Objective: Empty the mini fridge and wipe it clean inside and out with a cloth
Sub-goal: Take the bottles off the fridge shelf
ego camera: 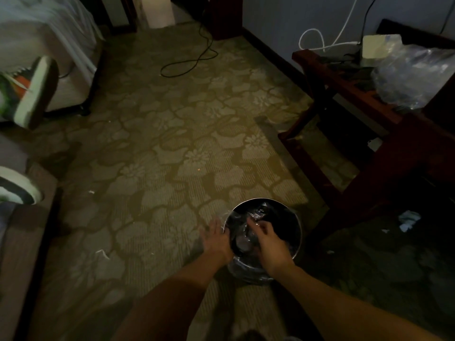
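On dim carpet [172,143], the left hand [216,239] lay flat, steadying the bin [296,225] beside the right hand [268,238], which seemingly pinched clear wrapping [247,233] for discarding.

Olive-tan carpet [172,143] across the middle, patterned with large pale flowers and darker leaf outlines. At five to six o'clock, dark bin [300,232] with silvery rim, lined with glossy black liner [280,217]. At twelve, black cable [194,62]. At one, white cable [320,38] against pale blue-grey wall [295,16]. At two to three, deep reddish-brown wooden rack [344,89], with clear, greyish plastic bag [413,75] on top. At four, crumpled white scrap [408,220]. At ten, shoe [32,92] with white sole, green and orange upper. At eleven, white sheet [49,28].
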The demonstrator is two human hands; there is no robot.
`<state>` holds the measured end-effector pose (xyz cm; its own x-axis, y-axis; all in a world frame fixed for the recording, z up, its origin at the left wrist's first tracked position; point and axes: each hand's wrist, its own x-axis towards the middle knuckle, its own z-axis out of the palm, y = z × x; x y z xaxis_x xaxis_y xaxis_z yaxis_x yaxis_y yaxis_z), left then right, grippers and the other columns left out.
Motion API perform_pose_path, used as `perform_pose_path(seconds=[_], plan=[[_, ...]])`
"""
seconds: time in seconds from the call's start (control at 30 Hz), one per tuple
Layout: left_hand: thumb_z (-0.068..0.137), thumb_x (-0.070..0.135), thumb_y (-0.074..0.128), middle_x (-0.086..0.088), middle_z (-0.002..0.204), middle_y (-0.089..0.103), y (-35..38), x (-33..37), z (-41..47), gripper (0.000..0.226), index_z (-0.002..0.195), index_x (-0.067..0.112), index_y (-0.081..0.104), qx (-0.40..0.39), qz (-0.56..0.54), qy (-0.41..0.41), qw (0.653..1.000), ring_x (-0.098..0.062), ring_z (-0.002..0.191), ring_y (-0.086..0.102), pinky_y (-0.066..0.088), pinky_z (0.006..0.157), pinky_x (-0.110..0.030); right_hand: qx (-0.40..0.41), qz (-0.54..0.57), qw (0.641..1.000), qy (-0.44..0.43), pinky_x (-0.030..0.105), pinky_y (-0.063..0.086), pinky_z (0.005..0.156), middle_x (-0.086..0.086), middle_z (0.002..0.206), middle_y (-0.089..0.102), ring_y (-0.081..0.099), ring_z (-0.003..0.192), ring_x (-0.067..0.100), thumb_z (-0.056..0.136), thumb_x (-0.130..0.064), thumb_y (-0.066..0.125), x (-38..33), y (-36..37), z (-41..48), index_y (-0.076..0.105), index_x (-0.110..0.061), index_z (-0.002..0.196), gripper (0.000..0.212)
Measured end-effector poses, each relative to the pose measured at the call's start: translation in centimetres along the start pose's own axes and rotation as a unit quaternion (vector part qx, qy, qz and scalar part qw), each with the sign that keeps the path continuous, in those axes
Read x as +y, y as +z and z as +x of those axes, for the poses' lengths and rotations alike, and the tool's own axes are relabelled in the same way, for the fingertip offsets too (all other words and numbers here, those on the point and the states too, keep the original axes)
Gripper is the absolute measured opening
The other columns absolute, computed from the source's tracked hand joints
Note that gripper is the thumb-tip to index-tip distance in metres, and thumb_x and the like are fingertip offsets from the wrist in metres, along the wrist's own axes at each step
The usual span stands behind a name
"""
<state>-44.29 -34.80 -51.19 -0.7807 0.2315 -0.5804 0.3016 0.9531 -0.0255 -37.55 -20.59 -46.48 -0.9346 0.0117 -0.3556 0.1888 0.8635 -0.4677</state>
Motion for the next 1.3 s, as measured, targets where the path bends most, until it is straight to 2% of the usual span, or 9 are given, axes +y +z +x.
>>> perform_pose_path(seconds=[0.13,0.3,0.47,0.6,0.73,0.83,0.93,1.13,1.3], plan=[[0.095,0.043,0.051,-0.012,0.16,-0.019,0.3,0.1,0.5,0.068,0.153,0.027,0.019,-0.018,0.002,0.001,1.0,-0.03,0.146,-0.019,-0.001,0.114,-0.061,-0.077,-0.039,0.996,-0.016,0.041,0.037,0.11,0.002,0.155,0.017,0.042,0.132,0.026,0.096,-0.024,0.054,0.2,1.0,0.6,0.029,-0.031,0.149,0.059],[0.093,0.042,0.057,-0.012,0.16,-0.017,0.4,0.0,0.0,0.073,0.153,0.032,0.017,-0.034,-0.009,0.011,0.999,-0.032,0.146,-0.016,-0.002,0.114,-0.061,-0.196,-0.168,0.966,-0.004,0.049,0.025,0.116,0.003,0.16,0.007,0.017,0.143,0.031,0.092,-0.033,0.061,1.8,3.4,1.0,0.031,-0.026,0.149,0.065],[0.092,0.049,0.055,-0.012,0.16,-0.018,0.8,-0.1,-0.1,0.076,0.153,0.033,0.012,-0.031,-0.02,0.017,0.999,-0.032,0.146,-0.018,-0.002,0.115,-0.061,-0.233,-0.147,0.961,0.035,0.046,0.029,0.113,0.011,0.145,0.04,0.037,0.133,0.03,0.095,-0.029,0.054,2.8,4.2,0.9,0.04,-0.018,0.142,0.051],[0.092,0.046,0.055,-0.008,0.162,-0.007,0.3,0.1,-0.4,0.067,0.151,0.03,0.027,0.005,-0.043,0.035,0.998,-0.029,0.148,-0.009,0.003,0.117,-0.055,-0.166,-0.121,0.977,0.05,0.039,0.039,0.107,0.01,0.135,0.052,0.048,0.126,0.028,0.096,-0.024,0.052,2.1,2.8,1.2,0.051,-0.016,0.135,0.04],[0.092,0.04,0.057,-0.003,0.162,0.004,-1.1,0.4,-1.1,0.051,0.141,0.027,0.045,0.051,-0.061,0.048,0.996,-0.027,0.148,0.009,0.017,0.117,-0.048,-0.101,-0.095,0.987,0.076,0.036,0.048,0.097,0.007,0.123,0.063,0.059,0.115,0.026,0.095,-0.024,0.049,2.1,0.9,0.6,0.063,-0.019,0.122,0.03],[0.091,0.035,0.058,-0.009,0.15,0.033,-2.6,0.4,-2.0,0.043,0.132,0.022,0.053,0.056,-0.095,0.057,0.992,-0.029,0.135,0.037,0.039,0.107,-0.042,-0.058,-0.047,0.992,0.103,0.033,0.048,0.095,0.003,0.123,0.064,0.059,0.115,0.023,0.095,-0.026,0.051,2.5,-1.3,-0.6,0.065,-0.021,0.119,0.028],[0.091,0.029,0.058,-0.011,0.125,0.058,-4.5,0.5,-3.7,0.033,0.122,0.017,0.058,0.057,-0.135,0.064,0.987,-0.027,0.112,0.057,0.049,0.094,-0.038,-0.018,-0.003,0.993,0.115,0.032,0.048,0.095,0.001,0.122,0.064,0.058,0.115,0.021,0.095,-0.028,0.055,1.5,-4.3,-1.9,0.064,-0.024,0.119,0.026],[0.089,0.022,0.062,-0.01,0.122,0.062,-8.4,1.6,-9.4,0.04,0.128,0.015,0.057,0.076,-0.228,0.095,0.966,-0.027,0.111,0.059,0.049,0.092,-0.036,0.063,0.064,0.991,0.098,0.034,0.05,0.088,-0.002,0.113,0.066,0.061,0.105,0.017,0.092,-0.028,0.064,-1.6,-10.4,-6.1,0.065,-0.024,0.114,0.023],[0.088,0.02,0.063,-0.006,0.127,0.062,-10.2,4.0,-15.3,0.047,0.134,0.019,0.053,0.111,-0.31,0.105,0.938,-0.022,0.113,0.06,0.048,0.091,-0.031,0.189,0.107,0.971,0.103,0.033,0.051,0.083,-0.006,0.105,0.068,0.063,0.1,0.014,0.09,-0.031,0.065,-2.7,-13.6,-12.7,0.068,-0.027,0.109,0.019]])
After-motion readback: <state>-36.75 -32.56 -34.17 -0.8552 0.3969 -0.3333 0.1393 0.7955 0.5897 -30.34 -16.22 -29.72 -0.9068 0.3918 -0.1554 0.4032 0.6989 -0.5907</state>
